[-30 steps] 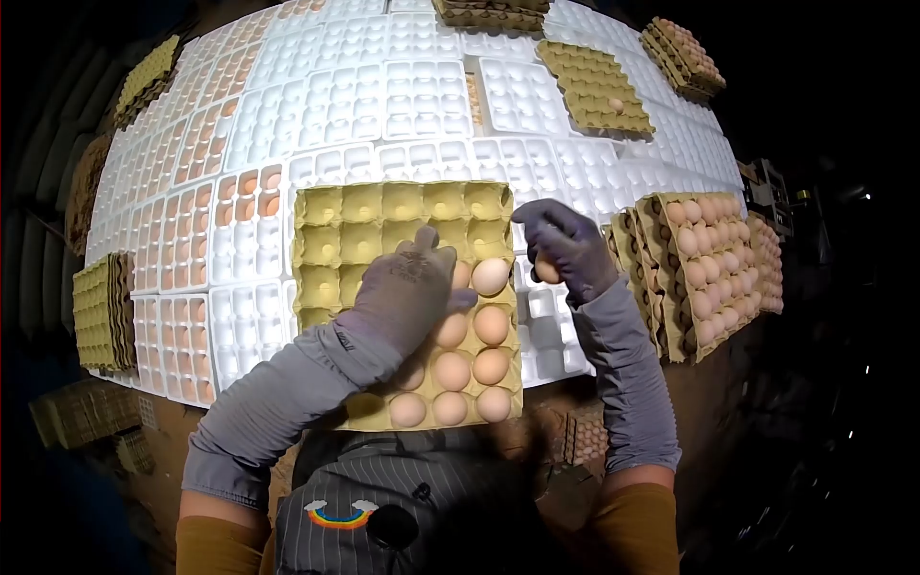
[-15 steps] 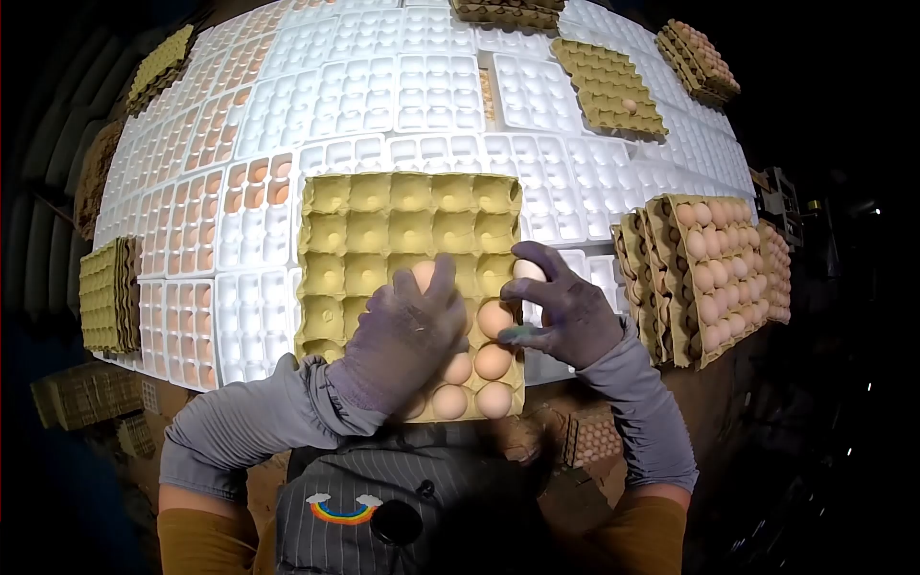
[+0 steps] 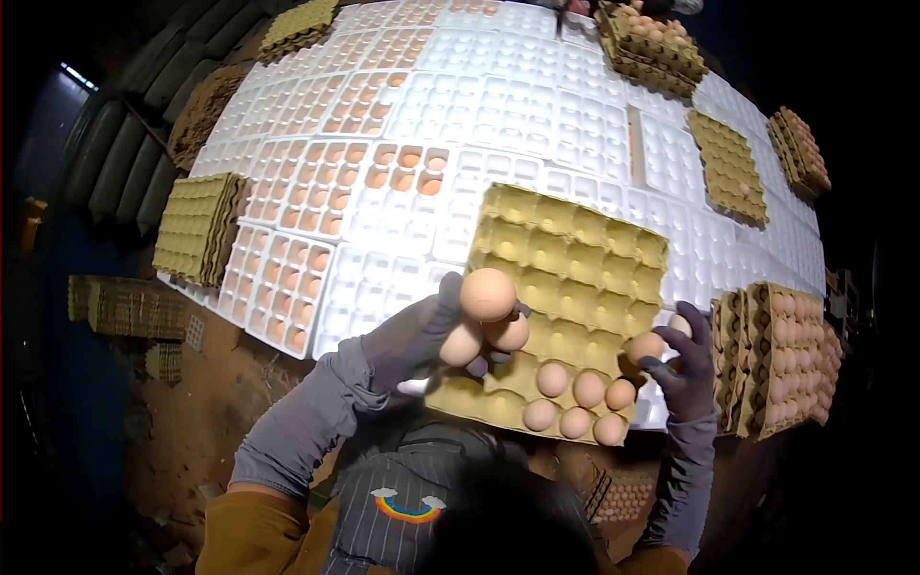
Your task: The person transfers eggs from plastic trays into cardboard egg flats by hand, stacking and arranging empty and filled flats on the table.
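Observation:
My left hand (image 3: 414,337), in a grey glove, is closed around three brown eggs (image 3: 488,294) above the left side of a yellow pulp egg tray (image 3: 586,240). At the tray's right edge, my gloved right hand (image 3: 688,376) grips a brown egg (image 3: 645,348) and a paler egg (image 3: 679,326) between its fingers. Several eggs (image 3: 588,389) sit in the cups at the tray's near right end. The tray's far cups hold no eggs. It rests tilted in view over white plastic trays (image 3: 379,230).
Brown eggs fill parts of the white trays on the left (image 3: 302,182). Empty pulp trays are stacked at the left edge (image 3: 195,230). Full egg trays (image 3: 791,359) lean at the right. Another pulp tray (image 3: 726,168) and a loaded stack (image 3: 652,53) lie farther back.
The view has swung left. My left hand has lifted off the tray's eggs and turned, showing three eggs in its grip. My right hand now holds a brown egg beside the pale one.

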Action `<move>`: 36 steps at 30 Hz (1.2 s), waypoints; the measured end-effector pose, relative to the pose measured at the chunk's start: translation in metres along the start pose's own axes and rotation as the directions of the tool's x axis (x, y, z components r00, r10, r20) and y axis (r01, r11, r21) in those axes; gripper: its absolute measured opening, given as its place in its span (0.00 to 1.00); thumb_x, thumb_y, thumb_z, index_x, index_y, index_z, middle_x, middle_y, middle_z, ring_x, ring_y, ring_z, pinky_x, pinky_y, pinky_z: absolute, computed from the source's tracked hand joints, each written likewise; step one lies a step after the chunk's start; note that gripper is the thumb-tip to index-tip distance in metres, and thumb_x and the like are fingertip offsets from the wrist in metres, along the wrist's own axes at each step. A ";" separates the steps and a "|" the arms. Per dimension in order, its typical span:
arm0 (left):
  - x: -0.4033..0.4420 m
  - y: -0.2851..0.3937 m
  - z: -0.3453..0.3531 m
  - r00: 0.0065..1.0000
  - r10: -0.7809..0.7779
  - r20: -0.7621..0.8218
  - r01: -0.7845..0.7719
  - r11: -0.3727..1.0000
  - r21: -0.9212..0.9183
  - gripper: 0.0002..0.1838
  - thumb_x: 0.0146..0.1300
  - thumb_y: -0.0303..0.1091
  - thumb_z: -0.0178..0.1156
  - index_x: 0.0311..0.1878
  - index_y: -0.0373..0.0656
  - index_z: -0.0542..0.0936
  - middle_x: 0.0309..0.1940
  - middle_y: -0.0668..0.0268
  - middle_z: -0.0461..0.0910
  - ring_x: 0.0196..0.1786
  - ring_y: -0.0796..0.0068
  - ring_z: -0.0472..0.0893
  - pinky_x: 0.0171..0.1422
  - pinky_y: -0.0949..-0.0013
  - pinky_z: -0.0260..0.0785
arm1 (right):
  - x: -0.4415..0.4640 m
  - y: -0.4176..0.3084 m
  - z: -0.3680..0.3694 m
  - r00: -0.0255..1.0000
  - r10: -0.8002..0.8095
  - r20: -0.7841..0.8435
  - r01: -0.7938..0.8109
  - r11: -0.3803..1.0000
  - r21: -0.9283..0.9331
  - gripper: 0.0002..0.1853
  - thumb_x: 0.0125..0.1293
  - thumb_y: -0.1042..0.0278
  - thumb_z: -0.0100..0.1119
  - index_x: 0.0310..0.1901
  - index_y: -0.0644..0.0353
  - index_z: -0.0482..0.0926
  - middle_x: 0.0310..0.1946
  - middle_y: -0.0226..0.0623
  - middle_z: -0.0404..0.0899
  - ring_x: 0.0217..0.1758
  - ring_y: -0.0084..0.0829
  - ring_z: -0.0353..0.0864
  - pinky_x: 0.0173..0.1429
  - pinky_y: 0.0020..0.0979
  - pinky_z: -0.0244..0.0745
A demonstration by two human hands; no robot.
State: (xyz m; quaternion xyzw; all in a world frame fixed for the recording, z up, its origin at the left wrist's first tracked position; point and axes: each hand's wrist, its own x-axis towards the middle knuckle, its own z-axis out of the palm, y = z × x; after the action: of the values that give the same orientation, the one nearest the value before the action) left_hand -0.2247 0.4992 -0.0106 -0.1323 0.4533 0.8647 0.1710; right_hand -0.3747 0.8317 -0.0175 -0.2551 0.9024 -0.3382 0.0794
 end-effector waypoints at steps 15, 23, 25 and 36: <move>-0.214 -0.099 -0.215 0.843 0.423 -0.332 0.148 0.411 0.900 0.26 0.59 0.47 0.71 0.58 0.46 0.80 0.62 0.49 0.72 0.56 0.50 0.79 0.57 0.55 0.76 | -0.069 -0.217 0.301 0.871 0.094 0.482 -0.316 0.858 0.404 0.23 0.54 0.63 0.72 0.53 0.59 0.82 0.64 0.48 0.70 0.56 0.40 0.79 0.59 0.38 0.76; -0.161 -0.093 -0.257 0.859 0.506 -0.076 0.127 -0.068 0.990 0.23 0.64 0.44 0.66 0.61 0.51 0.77 0.61 0.52 0.71 0.52 0.52 0.80 0.52 0.56 0.77 | -0.063 -0.205 0.355 0.952 -0.223 0.207 0.273 0.928 -0.253 0.22 0.56 0.69 0.67 0.54 0.48 0.77 0.61 0.49 0.72 0.44 0.50 0.81 0.46 0.46 0.80; -0.139 -0.085 -0.259 0.899 0.429 -0.086 0.105 -0.019 0.994 0.23 0.65 0.43 0.65 0.62 0.51 0.77 0.61 0.53 0.72 0.53 0.54 0.81 0.52 0.57 0.77 | -0.059 -0.222 0.370 0.920 -0.312 0.238 0.345 0.931 -0.115 0.18 0.58 0.69 0.65 0.52 0.48 0.77 0.57 0.48 0.73 0.43 0.50 0.81 0.45 0.44 0.80; -0.075 -0.123 -0.246 0.704 0.685 0.189 -0.241 -0.020 0.970 0.25 0.65 0.28 0.61 0.66 0.40 0.73 0.57 0.55 0.75 0.62 0.55 0.74 0.77 0.45 0.54 | -0.017 -0.182 0.418 0.929 -0.294 -0.224 0.277 0.955 -0.104 0.22 0.67 0.74 0.55 0.63 0.58 0.72 0.49 0.44 0.76 0.50 0.47 0.75 0.53 0.44 0.71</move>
State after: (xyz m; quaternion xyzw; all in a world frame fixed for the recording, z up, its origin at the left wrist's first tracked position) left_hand -0.0874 0.3476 -0.2090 0.0195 0.9246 0.3367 -0.1771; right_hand -0.1536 0.4855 -0.2165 -0.3438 0.8701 -0.3421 -0.0880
